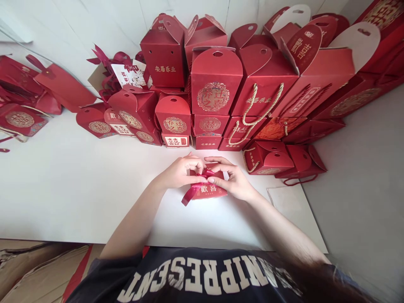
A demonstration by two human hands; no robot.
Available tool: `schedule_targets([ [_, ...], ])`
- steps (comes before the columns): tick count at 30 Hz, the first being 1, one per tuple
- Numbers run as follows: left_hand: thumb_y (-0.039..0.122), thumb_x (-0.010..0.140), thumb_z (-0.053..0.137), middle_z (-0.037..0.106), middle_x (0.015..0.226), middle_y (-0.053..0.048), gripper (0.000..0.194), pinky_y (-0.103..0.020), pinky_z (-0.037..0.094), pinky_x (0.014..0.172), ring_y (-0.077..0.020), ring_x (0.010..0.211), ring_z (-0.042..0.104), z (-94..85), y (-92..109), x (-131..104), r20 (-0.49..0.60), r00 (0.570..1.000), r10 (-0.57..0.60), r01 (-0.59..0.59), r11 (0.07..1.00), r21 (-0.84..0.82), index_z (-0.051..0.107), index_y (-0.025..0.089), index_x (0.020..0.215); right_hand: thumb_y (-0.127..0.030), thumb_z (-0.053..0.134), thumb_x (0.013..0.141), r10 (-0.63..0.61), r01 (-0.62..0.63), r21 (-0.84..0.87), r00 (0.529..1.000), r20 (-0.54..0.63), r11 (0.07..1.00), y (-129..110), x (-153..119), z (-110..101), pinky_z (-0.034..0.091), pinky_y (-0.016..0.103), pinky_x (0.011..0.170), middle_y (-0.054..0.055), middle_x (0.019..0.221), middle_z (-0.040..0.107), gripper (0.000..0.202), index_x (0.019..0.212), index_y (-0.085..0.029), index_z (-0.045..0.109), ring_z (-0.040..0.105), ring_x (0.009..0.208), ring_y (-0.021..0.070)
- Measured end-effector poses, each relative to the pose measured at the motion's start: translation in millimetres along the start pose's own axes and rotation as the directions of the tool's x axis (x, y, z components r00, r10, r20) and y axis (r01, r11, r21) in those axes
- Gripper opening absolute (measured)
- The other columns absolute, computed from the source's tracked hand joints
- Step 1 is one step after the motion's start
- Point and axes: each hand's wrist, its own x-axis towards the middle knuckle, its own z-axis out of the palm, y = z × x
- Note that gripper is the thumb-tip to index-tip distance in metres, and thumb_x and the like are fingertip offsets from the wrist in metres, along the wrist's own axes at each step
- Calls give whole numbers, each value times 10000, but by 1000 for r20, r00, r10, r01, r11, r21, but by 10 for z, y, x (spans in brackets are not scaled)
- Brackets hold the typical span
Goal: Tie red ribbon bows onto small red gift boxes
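Observation:
A small red gift box [213, 189] with pale characters lies on the white table in front of me. Across its top runs a dark red ribbon [190, 194], one tail hanging over the near left side. My left hand [184, 170] comes from the left, thumb and fingers pinched on the ribbon near the middle of the box. From the right, my right hand [232, 179] grips the ribbon between thumb and index finger, its other fingers stretched over the box. The fingers partly cover the middle of the ribbon, so its loop or knot is hard to make out.
Stacked red gift boxes [217, 80] with gold print and rope handles line the wall behind. Smaller boxes [268, 158] stand at right, near a flat white sheet [284, 198]. Loose ribbons [109, 84] and red bags [63, 84] lie left. Cardboard [41, 273] sits below the table's edge.

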Motion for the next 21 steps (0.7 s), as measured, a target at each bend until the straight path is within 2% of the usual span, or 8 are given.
schedule_targets([
  [4, 383, 787, 703, 627, 884, -43, 318, -386, 456, 905, -196, 945, 566, -28, -3, -4, 45, 998, -43, 47, 995, -94, 480, 183, 681, -276, 721, 843, -74, 73, -27, 994, -74, 997, 50, 4, 15, 429, 451, 1061, 65, 1227, 652, 28, 849, -255, 739, 593, 1184, 228],
  [7, 356, 812, 678, 609, 869, -37, 259, -348, 468, 823, -184, 910, 561, -52, -8, 2, 82, 995, -57, 64, 994, -87, 517, 176, 716, -270, 753, 814, -133, 131, -67, 991, -22, 989, 51, 15, 18, 430, 455, 1061, 84, 1249, 640, 134, 946, -254, 735, 583, 1199, 236],
  [9, 346, 818, 675, 594, 861, -30, 228, -338, 464, 814, -174, 886, 565, -63, -10, 7, 99, 993, -63, 70, 995, -77, 550, 171, 743, -277, 769, 797, -169, 168, -100, 986, -1, 981, 44, 25, 5, 428, 458, 1060, 87, 1259, 633, 147, 938, -251, 736, 584, 1199, 240],
  [12, 365, 817, 685, 574, 876, -26, 232, -324, 464, 793, -158, 841, 576, -74, -2, 9, 112, 990, -88, 99, 991, -95, 577, 166, 765, -270, 741, 828, -242, 235, -199, 970, -8, 951, 37, 41, -28, 323, 515, 1130, 44, 1055, 710, 21, 846, -260, 737, 648, 1062, 212],
  [15, 377, 818, 687, 562, 867, -24, 255, -317, 458, 776, -154, 822, 578, -89, 21, 14, 134, 984, -120, 137, 983, -126, 561, 164, 754, -237, 706, 862, -314, 309, -292, 949, 30, 905, 30, 53, -61, 177, 543, 1193, -19, 820, 729, 46, 831, -266, 724, 684, 872, 162],
  [18, 363, 813, 691, 557, 867, -23, 256, -312, 448, 765, -155, 822, 570, -115, 42, 29, 166, 977, -131, 157, 975, -157, 546, 162, 750, -214, 670, 887, -406, 404, -317, 912, 65, 858, 33, 66, -78, 259, 497, 1178, -27, 792, 729, 84, 831, -257, 717, 684, 761, 129],
  [21, 340, 827, 671, 552, 846, -12, 224, -299, 438, 734, -138, 774, 555, -139, 46, 46, 202, 971, -126, 165, 969, -186, 549, 161, 770, -206, 647, 897, -475, 481, -301, 875, 95, 824, 50, 87, -88, 387, 452, 1113, -8, 808, 738, 93, 867, -252, 723, 691, 761, 132],
])
